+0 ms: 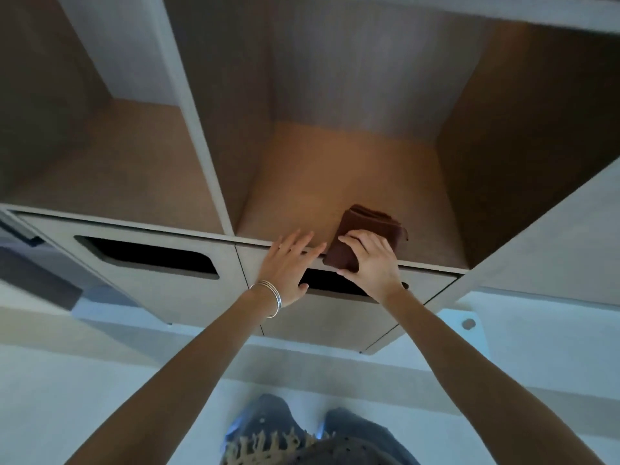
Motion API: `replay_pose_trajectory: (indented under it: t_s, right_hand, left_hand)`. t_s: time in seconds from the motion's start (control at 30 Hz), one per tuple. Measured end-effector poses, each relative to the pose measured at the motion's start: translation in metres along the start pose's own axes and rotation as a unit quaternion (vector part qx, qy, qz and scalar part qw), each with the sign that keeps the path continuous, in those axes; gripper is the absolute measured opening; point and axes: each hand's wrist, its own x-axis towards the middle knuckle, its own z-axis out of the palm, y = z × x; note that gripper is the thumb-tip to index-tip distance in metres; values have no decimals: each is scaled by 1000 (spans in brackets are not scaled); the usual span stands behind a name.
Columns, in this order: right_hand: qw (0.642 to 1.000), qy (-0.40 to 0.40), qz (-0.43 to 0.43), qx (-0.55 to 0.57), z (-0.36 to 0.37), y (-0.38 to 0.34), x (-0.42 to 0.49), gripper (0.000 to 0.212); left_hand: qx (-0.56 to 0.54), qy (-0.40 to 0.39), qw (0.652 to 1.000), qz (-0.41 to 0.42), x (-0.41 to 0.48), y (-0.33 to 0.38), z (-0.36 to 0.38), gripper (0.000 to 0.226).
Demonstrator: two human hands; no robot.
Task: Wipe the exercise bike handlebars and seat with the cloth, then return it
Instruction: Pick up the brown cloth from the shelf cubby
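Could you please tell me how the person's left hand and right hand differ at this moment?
The left hand is spread with straight fingers at the shelf's front edge; the right hand curls round the folded brown cloth. The left wrist wears thin bangles; the right wrist is bare. Both reach to the same cubby.

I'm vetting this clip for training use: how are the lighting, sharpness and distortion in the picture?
Head view: warm light pools on the wooden shelf floor around the folded brown cloth, the pale room floor below looks bluish; the wide-angle lens splays the grey cabinet edges; the right hand gripping the cloth and the flat left hand are fairly sharp.
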Motion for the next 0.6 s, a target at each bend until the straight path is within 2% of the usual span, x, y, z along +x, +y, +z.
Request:
replay_pose_trajectory:
  t_s: [0.13, 0.27, 0.43, 0.6]
  right_hand:
    - [999, 28, -33, 12, -5, 7, 11, 48]
    - [995, 21, -52, 87, -14, 9, 18, 36]
    - [982, -28, -94, 160, -24, 4, 22, 39]
    - [956, -91, -142, 239, -30, -26, 22, 40]
  left_hand:
    - [-16, -10, 999, -46, -12, 4, -1, 84]
    - [-31, -8, 995, -97, -19, 12, -9, 82]
    - [-50, -20, 983, -175, -48, 21, -17, 82]
    - [-50, -59, 956, -283, -103, 31, -18, 84]
